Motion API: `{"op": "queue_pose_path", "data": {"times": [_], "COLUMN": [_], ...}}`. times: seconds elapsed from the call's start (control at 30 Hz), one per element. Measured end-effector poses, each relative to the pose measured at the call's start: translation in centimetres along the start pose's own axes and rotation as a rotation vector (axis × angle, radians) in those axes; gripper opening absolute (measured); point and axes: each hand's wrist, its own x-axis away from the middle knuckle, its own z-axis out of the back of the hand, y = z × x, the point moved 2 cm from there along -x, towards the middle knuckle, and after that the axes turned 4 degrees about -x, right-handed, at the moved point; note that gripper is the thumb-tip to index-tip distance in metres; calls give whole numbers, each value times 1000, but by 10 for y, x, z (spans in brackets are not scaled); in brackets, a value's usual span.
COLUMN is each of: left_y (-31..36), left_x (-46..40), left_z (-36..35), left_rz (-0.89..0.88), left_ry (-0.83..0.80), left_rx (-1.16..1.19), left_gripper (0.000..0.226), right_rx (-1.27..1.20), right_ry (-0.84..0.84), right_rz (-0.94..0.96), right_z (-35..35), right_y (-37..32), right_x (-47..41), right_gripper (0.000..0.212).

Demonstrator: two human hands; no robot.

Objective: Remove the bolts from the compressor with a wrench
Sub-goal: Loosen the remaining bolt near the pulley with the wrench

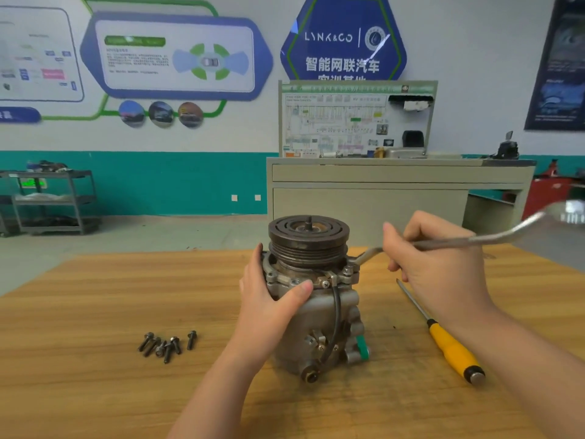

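A grey metal compressor stands upright on the wooden table, its dark grooved pulley on top. My left hand grips the compressor's left side, thumb across the front flange. My right hand holds the shaft of a silver offset ring wrench. The wrench's ring end sits on a bolt at the flange's right side. Several removed dark bolts lie loose on the table to the left.
A screwdriver with a yellow handle lies on the table right of the compressor, under my right forearm. Behind the table stand a grey bench with a wiring display board and a metal shelf cart at the far left.
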Motion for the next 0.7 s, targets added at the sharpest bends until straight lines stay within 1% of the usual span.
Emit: {"op": "queue_pose_path", "data": {"times": [0.13,0.2,0.27,0.33,0.4,0.43,0.47,0.53,0.57,0.6,0.7], "left_y": [0,1,1,2,3,2,3,4,4,4,3], "left_x": [0,-1,-1,-1,0,0,0,1,2,2,1], "left_z": [0,0,0,0,-1,-1,0,0,-1,-1,-1], "left_rz": [-7,-9,-18,-20,-15,-14,-13,-9,-5,0,10], "left_ry": [3,7,10,12,9,7,6,3,1,1,2], "left_rx": [-4,-13,-22,-34,-38,-38,-38,-34,-28,-22,-11], "left_gripper": [122,122,122,122,123,124,124,125,125,125,124], "right_rx": [93,125,125,177,291,343,369,325,237,108,-329], "right_ry": [-39,-79,-165,-266,-326,-316,-290,-253,-240,-209,-115], "right_rz": [138,239,352,458,506,503,493,446,362,224,-263], "right_z": [-5,-8,-12,-17,-20,-21,-20,-14,-11,-8,-1], "right_y": [-2,-7,-15,-24,-26,-25,-23,-20,-17,-13,14], "right_x": [7,10,11,13,14,15,18,26,29,30,15], "right_gripper": [42,43,40,45,57,59,56,46,47,48,42]}}
